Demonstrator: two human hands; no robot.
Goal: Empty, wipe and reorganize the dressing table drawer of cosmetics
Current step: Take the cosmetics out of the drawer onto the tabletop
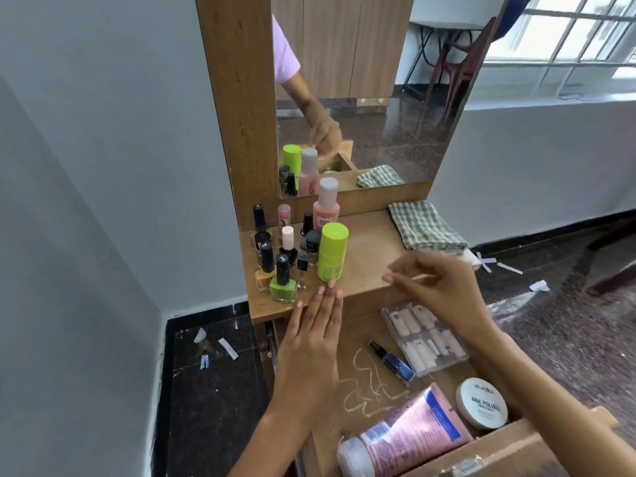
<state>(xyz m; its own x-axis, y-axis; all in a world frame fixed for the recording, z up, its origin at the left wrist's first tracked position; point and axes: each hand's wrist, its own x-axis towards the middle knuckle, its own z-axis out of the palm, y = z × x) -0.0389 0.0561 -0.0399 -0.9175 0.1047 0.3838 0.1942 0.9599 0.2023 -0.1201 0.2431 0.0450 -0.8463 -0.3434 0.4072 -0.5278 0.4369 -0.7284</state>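
Head view: the left hand lies flat, fingers straight and together, with its fingertips on the front edge of the dressing table top, just beside the lime-green bottle; it holds nothing. The right hand hovers over the table's front right corner, fingers loosely curled; a thin pale object shows between its fingertips, but motion blur prevents identification. The drawer stands pulled out below the top. Inside it lie a clear box of artificial nails, a small dark spray bottle, a pink tube, a round white nail polish remover tub and a pale tangled string. On the top, left side, a cluster of nail polish bottles stands upright beside a pink bottle. A folded checked cloth lies at the right rear, below the mirror.
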